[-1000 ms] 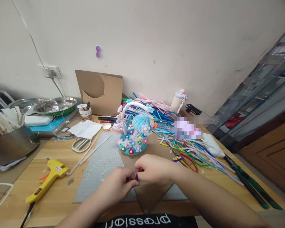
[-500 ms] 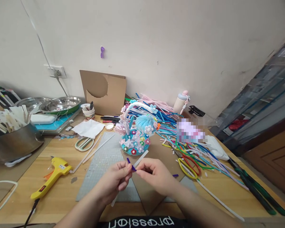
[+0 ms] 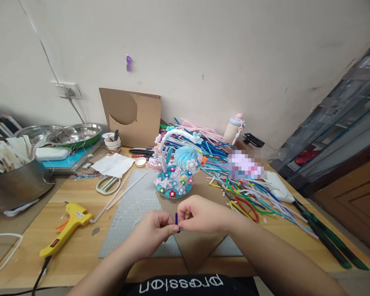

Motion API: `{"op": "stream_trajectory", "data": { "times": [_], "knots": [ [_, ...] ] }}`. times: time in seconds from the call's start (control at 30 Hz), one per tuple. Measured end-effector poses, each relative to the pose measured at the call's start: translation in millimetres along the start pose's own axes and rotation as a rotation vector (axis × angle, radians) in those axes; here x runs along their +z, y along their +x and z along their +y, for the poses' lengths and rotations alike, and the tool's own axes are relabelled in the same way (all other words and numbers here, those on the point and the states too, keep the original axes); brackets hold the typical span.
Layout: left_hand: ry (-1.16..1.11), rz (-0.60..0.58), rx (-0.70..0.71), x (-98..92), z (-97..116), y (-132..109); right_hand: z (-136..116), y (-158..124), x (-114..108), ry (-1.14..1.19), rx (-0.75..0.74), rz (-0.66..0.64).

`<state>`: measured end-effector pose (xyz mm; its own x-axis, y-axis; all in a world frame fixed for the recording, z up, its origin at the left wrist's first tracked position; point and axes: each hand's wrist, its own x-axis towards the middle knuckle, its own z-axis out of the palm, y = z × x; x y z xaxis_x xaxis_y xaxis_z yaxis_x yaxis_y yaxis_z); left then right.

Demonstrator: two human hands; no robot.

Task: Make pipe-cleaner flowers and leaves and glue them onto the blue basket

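A short purple pipe cleaner stands nearly upright between my fingertips, low over the front of the work area. My left hand pinches its lower end between thumb and forefinger. From the right, my right hand is closed with its fingertips meeting the same piece, partly hiding it. Just beyond my hands sits a blue fuzzy basket with a white arched handle, a pale-blue shell shape and several small coloured flowers. Beneath my hands lie a brown cardboard sheet and a grey cutting mat.
A yellow glue gun lies at left, near a pot of sticks. Scissors rest by a white cloth. Behind and right spreads a pile of coloured pipe cleaners, with orange-handled pliers in front.
My hands have come together around the purple pipe cleaner, which has turned more upright. The white strip seen between my hands is out of sight. My right forearm now covers the purple scrap's spot.
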<state>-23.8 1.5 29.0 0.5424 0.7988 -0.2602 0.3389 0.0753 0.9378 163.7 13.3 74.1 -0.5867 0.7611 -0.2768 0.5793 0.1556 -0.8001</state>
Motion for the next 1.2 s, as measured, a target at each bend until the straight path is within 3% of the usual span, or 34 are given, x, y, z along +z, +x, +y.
{"op": "stream_trajectory", "data": {
  "times": [0.1,0.17,0.23,0.37,0.47,0.57,0.7,0.77,0.9,1.0,1.1,1.2],
  "knots": [
    [0.1,0.208,0.027,3.7,-2,1,-10,-14,17,-0.464,-0.118,0.291],
    [0.003,0.269,-0.011,6.4,-3,1,-9,-20,30,-0.614,-0.179,0.414],
    [-0.195,0.248,-0.077,8.1,-3,1,-3,-21,41,-0.567,-0.216,0.501],
    [-0.526,0.175,-0.113,6.6,0,-2,13,-15,53,-0.162,-0.23,0.58],
    [-0.626,0.096,-0.086,3.1,2,-5,25,-6,52,0.264,-0.176,0.492],
    [-0.622,-0.006,-0.076,-1.0,3,-7,35,5,40,0.587,-0.102,0.23],
    [-0.35,-0.118,-0.074,-5.1,4,-9,35,10,14,0.57,0.005,-0.044],
    [-0.079,-0.074,-0.026,-5.3,4,-9,26,7,6,0.408,0.013,-0.076],
    [0.319,0.14,0.077,-0.9,-1,-9,1,-7,11,-0.174,-0.066,0.17],
    [0.292,0.306,0.075,3.8,-8,-7,-6,-15,27,-0.456,-0.139,0.368],
    [0.044,0.39,0.012,6.8,-12,-3,1,-16,43,-0.445,-0.195,0.493],
    [-0.304,0.313,-0.094,7.9,-10,-1,14,-12,53,-0.206,-0.229,0.581]
  ]
}}
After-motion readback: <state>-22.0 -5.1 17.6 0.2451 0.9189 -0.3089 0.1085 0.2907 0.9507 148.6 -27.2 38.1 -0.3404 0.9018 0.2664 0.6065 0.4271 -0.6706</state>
